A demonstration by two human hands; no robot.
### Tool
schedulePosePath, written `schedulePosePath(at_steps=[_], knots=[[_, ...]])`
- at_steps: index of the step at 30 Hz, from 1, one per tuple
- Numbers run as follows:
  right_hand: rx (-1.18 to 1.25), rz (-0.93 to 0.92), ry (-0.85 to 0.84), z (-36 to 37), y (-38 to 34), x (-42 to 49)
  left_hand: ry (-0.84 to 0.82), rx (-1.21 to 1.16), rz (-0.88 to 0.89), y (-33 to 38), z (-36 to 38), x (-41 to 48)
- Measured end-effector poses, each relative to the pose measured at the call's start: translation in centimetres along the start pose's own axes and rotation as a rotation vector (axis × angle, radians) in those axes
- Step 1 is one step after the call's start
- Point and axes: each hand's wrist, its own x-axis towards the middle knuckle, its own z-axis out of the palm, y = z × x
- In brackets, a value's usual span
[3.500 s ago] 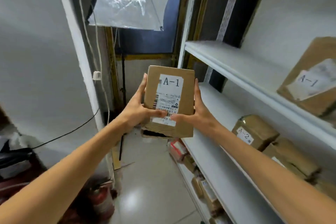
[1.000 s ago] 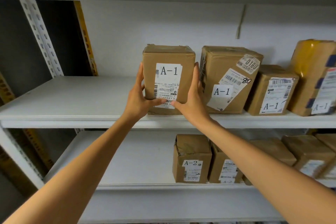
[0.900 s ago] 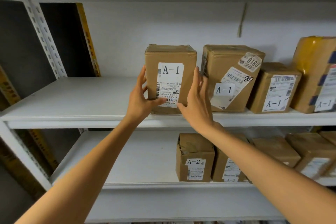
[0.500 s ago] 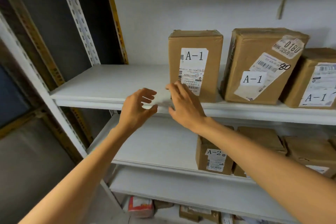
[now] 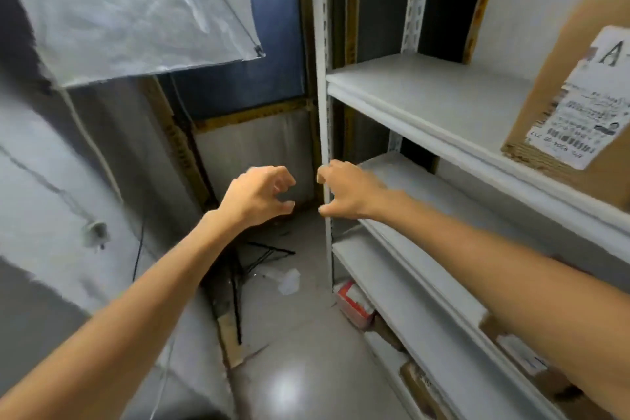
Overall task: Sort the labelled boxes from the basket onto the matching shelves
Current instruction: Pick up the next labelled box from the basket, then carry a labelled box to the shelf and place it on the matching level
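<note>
A brown cardboard box (image 5: 572,102) is seen upright at three o'clock, set near the front edge of the upper white shelf (image 5: 426,106). A white label printed "A-", with small text and a barcode, is stuck to its face, and its lower edge is frayed. The left hand (image 5: 255,196) and right hand (image 5: 347,193) are held out empty near centre, fingers loosely curled, well apart from the box. A black tripod (image 5: 252,259) is seen at seven o'clock.

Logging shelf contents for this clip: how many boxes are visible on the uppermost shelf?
1: the cardboard box labelled A- stands at the right on the shelf, cut by the frame edge; others may be hidden beyond it.
</note>
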Motion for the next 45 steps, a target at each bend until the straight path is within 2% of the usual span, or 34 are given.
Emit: schedulePosePath(at_steps=[8, 13, 17, 21, 27, 32, 36, 40, 45], knots=[[0.056, -0.452, -0.301, 6.8, -13.3, -2.6, -0.094, -0.028, -0.551, -5.8, -0.1, -21.0], [0.009, -0.776, -0.47, 10.1, -24.1, -6.1, 0.004, -0.072, -0.831, -5.9, -0.5, -35.4], [-0.023, -1.063, -0.514, 11.5, -34.2, -12.3, 0.098, -0.04, -0.975, -2.8, -1.7, -47.0], [-0.01, -1.378, -0.542, 11.6, -42.6, -21.3, 0.102, -0.014, -1.139, 2.1, -2.6, -58.1], [0.004, -1.687, -0.641, 10.6, -48.8, -34.6, 0.116, 0.016, -1.458, 12.8, -1.9, -71.2], [0.037, -1.829, -0.625, 10.7, -50.8, -43.6, 0.22, -0.013, -1.613, 20.6, 0.0, -78.2], [-0.009, -1.916, -0.612, 11.5, -52.7, -48.2, 0.275, -0.056, -1.703, 23.9, 0.9, -81.9], [-0.027, -1.951, -0.585, 12.8, -55.5, -50.1, 0.323, -0.062, -1.746, 23.9, 1.0, -84.9], [-0.01, -1.963, -0.598, 14.2, -60.4, -50.0, 0.372, -0.093, -1.792, 20.7, 0.8, -88.7]])
